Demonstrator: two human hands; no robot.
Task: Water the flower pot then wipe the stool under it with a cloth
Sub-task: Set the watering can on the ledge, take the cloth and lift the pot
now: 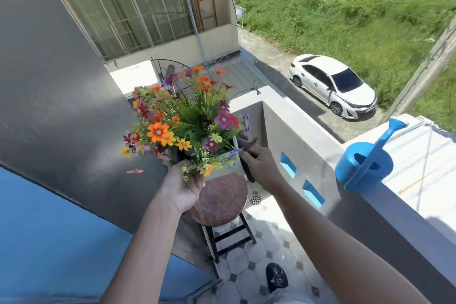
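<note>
Both hands grip a pale square planter crowded with orange, purple and yellow blooms, holding it just above a round, rust-mottled stool seat on a tiled balcony. The left hand is closed around the near lower corner, partly under the trailing stems; the right hand is clamped on the far side wall, and a dark strip, possibly the cloth, seems pinched beneath its fingers, though that cannot be made out for certain. A bright blue plastic watering can rests on the grey parapet ledge, well apart from the pot, which suggests the watering is done and the wiping stage is at hand. Whether the planter's base touches the seat is hidden by the hands. Freshly watered, the pot is probably heavier than it looks and its smooth walls may be slick; the flower stems are soft and shed easily, so the firm sides and underside, not the foliage, are the sensible places to hold.
</note>
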